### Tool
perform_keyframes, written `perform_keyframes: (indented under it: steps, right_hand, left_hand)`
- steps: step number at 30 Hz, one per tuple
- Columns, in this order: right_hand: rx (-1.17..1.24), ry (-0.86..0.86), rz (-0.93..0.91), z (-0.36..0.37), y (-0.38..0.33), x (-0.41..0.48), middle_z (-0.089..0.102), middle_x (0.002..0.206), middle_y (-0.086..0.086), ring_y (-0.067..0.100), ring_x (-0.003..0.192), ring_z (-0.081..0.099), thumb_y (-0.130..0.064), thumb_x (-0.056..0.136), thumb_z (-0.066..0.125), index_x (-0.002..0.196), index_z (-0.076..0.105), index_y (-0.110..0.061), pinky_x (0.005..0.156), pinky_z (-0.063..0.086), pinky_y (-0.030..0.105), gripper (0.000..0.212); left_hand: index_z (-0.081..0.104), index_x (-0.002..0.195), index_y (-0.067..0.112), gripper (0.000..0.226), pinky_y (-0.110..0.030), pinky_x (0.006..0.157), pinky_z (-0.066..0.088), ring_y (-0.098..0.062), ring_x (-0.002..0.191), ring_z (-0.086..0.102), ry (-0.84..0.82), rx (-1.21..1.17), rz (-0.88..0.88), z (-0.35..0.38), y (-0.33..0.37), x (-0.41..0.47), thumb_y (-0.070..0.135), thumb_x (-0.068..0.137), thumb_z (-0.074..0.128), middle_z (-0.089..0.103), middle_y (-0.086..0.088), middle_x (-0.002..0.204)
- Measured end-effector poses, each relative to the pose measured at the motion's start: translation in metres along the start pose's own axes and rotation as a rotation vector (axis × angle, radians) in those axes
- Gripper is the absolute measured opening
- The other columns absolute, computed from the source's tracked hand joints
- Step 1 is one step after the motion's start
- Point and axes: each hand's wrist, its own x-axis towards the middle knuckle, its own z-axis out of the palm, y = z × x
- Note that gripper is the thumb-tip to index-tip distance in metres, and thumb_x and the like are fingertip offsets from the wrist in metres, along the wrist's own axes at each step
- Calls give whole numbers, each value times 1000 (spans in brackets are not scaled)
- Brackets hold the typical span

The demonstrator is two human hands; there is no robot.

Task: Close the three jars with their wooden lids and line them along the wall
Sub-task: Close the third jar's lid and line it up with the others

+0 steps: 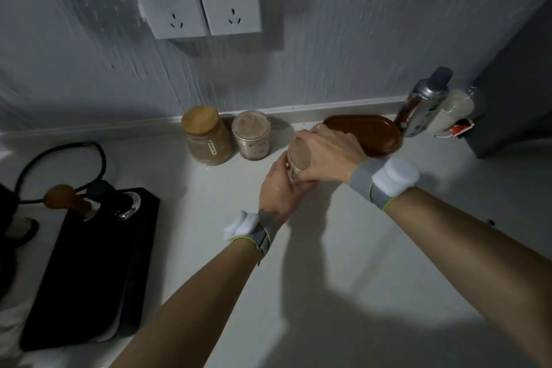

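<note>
Two glass jars of brown powder stand against the wall. The left jar point(209, 143) wears a wooden lid point(199, 120). The middle jar point(251, 139) shows no wooden lid on its top. In front and to the right of them, a third jar point(298, 162) is held between both hands above the white counter. My left hand point(280, 190) wraps its near side. My right hand point(330, 155) covers its far side and top. Whether a lid lies under that hand is hidden.
A brown oval wooden tray point(376, 136) lies just behind my right hand. A metal bottle point(424, 101) and a white bottle point(455, 109) lean by a dark box point(516, 84). A black board point(89, 272) with a wooden-knobbed tool point(64, 197) and a cable point(59, 155) fills the left.
</note>
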Motion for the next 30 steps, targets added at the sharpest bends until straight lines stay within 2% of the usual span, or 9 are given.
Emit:
perform_keyframes:
  steps: [5,8,10,16,26,30]
  right_hand:
    - [-27,-8,-17,-3,5,47,52,129,11,34,113,58,-55,63,76,138,47,-28,82,44,38,85]
    - [-14,-19,-26,-5,8,72,52,126,11,34,112,58,-55,61,79,132,50,-26,80,44,38,82]
    - [-7,-16,-24,-8,10,85,52,128,12,35,115,57,-53,61,79,138,47,-27,86,45,40,87]
    - [-8,-19,-30,-5,14,104,51,132,11,34,118,56,-48,65,78,144,44,-27,88,45,40,89]
    - [29,-26,-32,-3,17,109,51,133,10,33,121,53,-46,64,79,145,41,-28,92,46,41,91]
    - [27,-88,-31,-7,13,101,45,141,10,33,128,46,-55,66,79,148,37,-26,100,43,44,96]
  left_hand:
    - [50,142,14,72,-48,100,50,-30,123,60,10,-27,-30,-1,-3,40,32,79,82,65,-9,136]
    - [53,137,15,76,-50,100,52,-28,123,61,26,-96,-46,-1,-2,61,37,70,81,66,-7,133]
    - [53,138,15,79,-49,100,53,-26,123,62,46,-132,-47,-1,-3,73,40,67,79,66,-7,133]
    - [44,146,7,77,-48,106,49,-32,128,60,48,-139,-71,6,-10,92,21,81,81,63,-15,140]
    - [45,146,7,74,-47,103,49,-33,125,62,77,-101,-93,7,-10,92,28,84,78,66,-15,136]
    - [48,141,6,62,-49,103,49,-34,125,61,-18,-58,-104,-2,-12,88,29,89,74,66,-15,134]
